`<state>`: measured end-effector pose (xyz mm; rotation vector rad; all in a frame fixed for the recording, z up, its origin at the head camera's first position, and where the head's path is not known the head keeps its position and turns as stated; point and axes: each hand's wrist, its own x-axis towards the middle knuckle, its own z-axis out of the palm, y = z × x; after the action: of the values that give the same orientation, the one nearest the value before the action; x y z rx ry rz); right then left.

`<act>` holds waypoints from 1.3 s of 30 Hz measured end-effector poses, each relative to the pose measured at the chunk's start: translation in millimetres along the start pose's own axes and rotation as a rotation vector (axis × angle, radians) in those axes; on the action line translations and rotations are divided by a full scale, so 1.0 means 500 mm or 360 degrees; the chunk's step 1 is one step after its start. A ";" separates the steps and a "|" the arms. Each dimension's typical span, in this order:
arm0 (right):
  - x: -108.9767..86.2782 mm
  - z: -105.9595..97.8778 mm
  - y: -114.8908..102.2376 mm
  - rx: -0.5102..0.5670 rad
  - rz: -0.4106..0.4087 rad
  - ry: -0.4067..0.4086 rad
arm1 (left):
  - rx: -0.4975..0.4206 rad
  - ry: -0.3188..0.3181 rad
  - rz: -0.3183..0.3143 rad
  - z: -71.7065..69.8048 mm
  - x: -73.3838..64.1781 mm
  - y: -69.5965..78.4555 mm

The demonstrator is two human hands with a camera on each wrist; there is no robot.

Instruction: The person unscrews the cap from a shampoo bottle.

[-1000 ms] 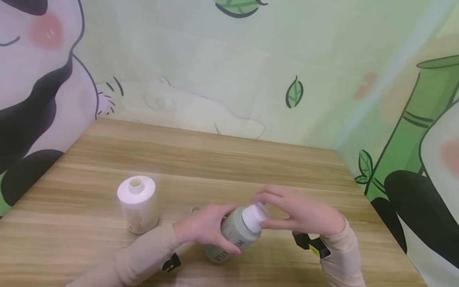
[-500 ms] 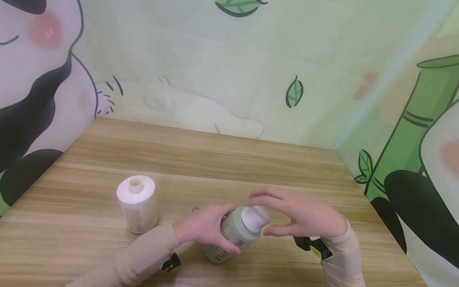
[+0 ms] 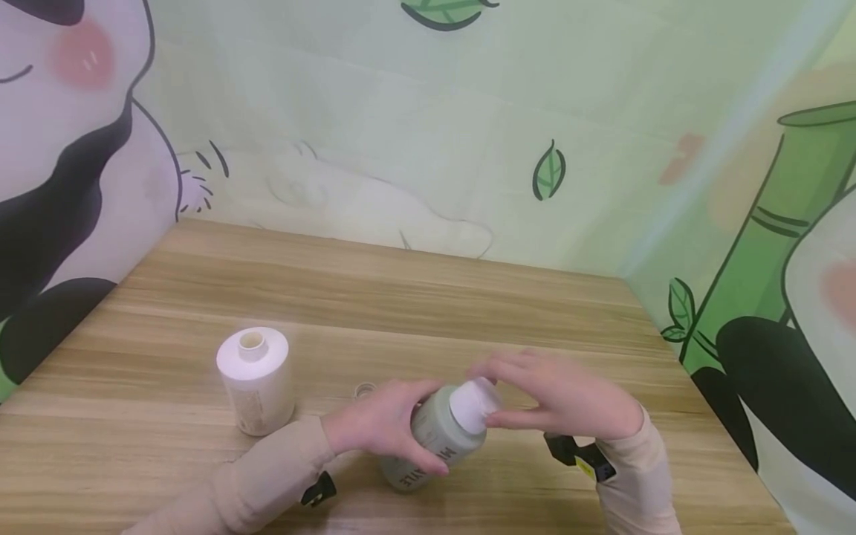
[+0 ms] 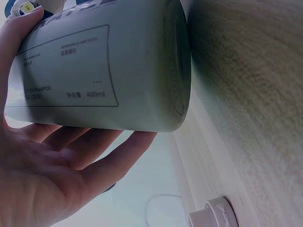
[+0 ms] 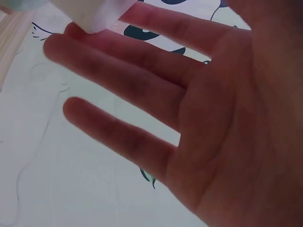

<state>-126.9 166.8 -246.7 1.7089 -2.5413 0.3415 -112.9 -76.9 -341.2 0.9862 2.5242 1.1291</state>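
A grey-green shampoo bottle leans over the table, its white cap tipped up to the right. My left hand grips the bottle round its body, thumb on the near side. In the left wrist view the bottle's label reads shampoo and 400ml, and its base lies close to the wood. On the cap, the thumb and fingers of my right hand pinch from the sides. The right wrist view catches the cap's edge against the fingertips, the other fingers stretched out.
A white bottle with an uncapped neck stands upright at the left. Partly behind my left hand lies a small pale ringed piece; a white cylindrical part shows in the left wrist view. A printed panda backdrop borders the wooden table.
Half a second ago my right thumb and fingers were spread apart around the blurred cap; now they have closed in on it again. The left hand and bottle stay put.
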 end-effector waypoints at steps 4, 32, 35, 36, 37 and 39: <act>0.002 0.001 0.001 0.0012 -0.0105 0.0039 | 0.0001 -0.0005 -0.0020 0.000 -0.001 0.001; 0.006 0.007 0.004 0.0175 -0.0028 0.0001 | -0.0075 -0.0021 -0.0005 -0.001 -0.001 -0.002; 0.006 0.005 0.005 0.0151 -0.0098 0.0006 | -0.0075 -0.0024 -0.0014 -0.002 0.000 -0.001; 0.006 0.004 0.005 0.0141 -0.0142 0.0015 | -0.0075 -0.0026 -0.0022 -0.002 0.000 0.000; 0.007 0.004 0.005 0.0142 -0.0187 0.0019 | -0.0072 -0.0029 -0.0033 -0.003 0.000 0.000; 0.007 0.004 0.006 0.0137 -0.0255 0.0025 | -0.0064 -0.0036 -0.0052 -0.003 0.000 0.001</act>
<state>-130.8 164.2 -248.3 1.9168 -2.3912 0.4576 -113.2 -77.4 -339.9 0.9393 2.4810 1.1485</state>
